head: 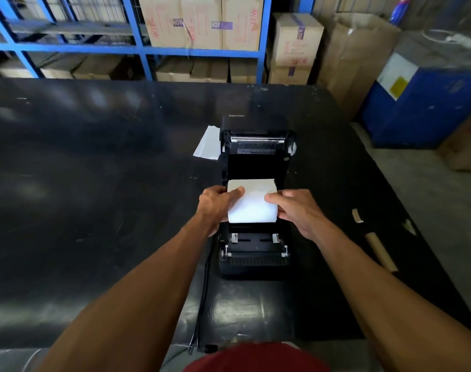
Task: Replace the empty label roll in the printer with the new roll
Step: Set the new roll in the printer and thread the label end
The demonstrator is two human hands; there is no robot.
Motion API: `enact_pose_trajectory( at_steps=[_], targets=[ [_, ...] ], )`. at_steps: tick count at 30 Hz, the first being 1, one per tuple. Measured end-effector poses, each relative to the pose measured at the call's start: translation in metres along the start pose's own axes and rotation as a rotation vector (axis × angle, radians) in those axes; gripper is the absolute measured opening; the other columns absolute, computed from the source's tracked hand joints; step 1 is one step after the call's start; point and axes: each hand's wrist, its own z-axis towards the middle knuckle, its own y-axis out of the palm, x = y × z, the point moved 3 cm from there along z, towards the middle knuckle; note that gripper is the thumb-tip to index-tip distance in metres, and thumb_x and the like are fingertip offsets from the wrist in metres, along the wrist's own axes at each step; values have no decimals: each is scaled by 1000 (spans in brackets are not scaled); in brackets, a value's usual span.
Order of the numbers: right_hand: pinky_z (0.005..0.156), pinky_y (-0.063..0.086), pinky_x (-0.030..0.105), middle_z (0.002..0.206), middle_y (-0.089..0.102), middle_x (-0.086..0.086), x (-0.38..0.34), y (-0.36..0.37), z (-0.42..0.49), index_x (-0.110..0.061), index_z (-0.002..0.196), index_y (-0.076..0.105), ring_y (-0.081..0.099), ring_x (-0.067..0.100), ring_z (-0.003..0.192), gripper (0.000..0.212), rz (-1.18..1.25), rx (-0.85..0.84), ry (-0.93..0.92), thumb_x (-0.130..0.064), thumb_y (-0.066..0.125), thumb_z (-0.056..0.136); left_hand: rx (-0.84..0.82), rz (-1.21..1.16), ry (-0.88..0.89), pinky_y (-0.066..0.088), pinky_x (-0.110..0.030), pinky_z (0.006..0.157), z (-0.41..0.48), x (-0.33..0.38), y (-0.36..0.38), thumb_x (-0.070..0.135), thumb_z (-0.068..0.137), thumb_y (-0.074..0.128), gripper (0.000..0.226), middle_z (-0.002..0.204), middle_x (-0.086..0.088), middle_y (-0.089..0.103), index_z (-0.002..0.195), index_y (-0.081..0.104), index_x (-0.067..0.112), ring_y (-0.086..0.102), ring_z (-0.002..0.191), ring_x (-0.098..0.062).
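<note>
A black label printer [256, 259] stands on the black table [94, 183] with its lid tilted back and open. The white new label roll [253, 208] sits over the printer's open bay, held from both sides. My left hand [215, 205] grips the roll's left end with the thumb on top. My right hand [299, 210] grips its right end, fingers on the paper. The bay below the roll is hidden. A brown cardboard tube [380, 253], probably the empty core, lies on the table to the right.
A white sheet of paper [209, 143] lies left of the printer lid. A black cable [203, 291] runs from the printer toward me. Blue shelving [137, 49] with cardboard boxes stands behind the table. A blue bin [427, 103] is at the right.
</note>
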Motion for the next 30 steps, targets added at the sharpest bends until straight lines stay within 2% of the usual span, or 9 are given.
enact_pose_trajectory(
  at_steps=[6,10,14,18,23,24,26,28,30],
  targets=[
    [97,54,49,97,79,2,9,1,6,-16,82,77,71,24,102,13,-36,1,16,-27,75,78,8,52,-42,58,-50,89,11,-5,10,36,85,76,54,115,-16,70,121,62,-1,69,104,-34],
    [97,53,56,107,73,20,10,-1,10,2,93,73,68,36,106,35,-51,-1,22,-27,72,76,62,160,-79,59,-46,88,15,-4,14,43,81,77,62,133,-16,54,126,61,4,68,101,-33],
    [97,49,63,114,64,32,13,-3,11,14,100,64,61,46,110,42,-35,-2,-14,-23,69,80,116,273,-88,60,-45,86,18,-2,21,47,82,75,63,136,-12,33,129,61,7,65,97,-30],
    [95,43,69,119,55,38,11,-4,16,19,109,54,51,54,114,55,-67,4,-31,-24,68,79,123,319,-102,60,-45,85,19,-3,26,49,83,69,62,136,-12,37,130,59,9,64,95,-28],
    [87,51,59,115,58,37,15,1,17,17,108,58,62,51,102,47,-113,36,-32,-24,64,85,131,218,-43,60,-50,82,19,-4,25,40,81,74,50,124,-11,58,121,53,18,66,99,-30],
    [76,51,53,114,59,36,15,1,18,16,106,58,66,46,87,46,-121,41,-31,-24,64,84,130,205,-32,60,-51,82,20,-3,25,37,81,75,48,120,-10,61,119,51,19,67,99,-30],
    [67,39,36,111,58,37,15,1,19,16,104,59,54,25,71,45,-128,50,-22,-24,63,83,129,196,-26,60,-51,83,20,-2,26,36,81,75,47,114,-8,65,117,52,18,67,99,-31],
    [69,37,33,109,63,34,16,0,20,13,101,64,58,29,72,41,-120,51,-13,-24,64,83,144,201,-24,60,-51,82,20,0,26,37,82,75,46,111,-8,66,118,53,18,67,98,-31],
    [70,46,34,104,69,27,17,0,19,2,95,73,67,32,80,29,-125,60,-18,-24,64,86,159,202,-19,60,-51,83,20,-1,28,37,82,74,46,110,-8,68,118,54,17,68,98,-30]
  ],
)
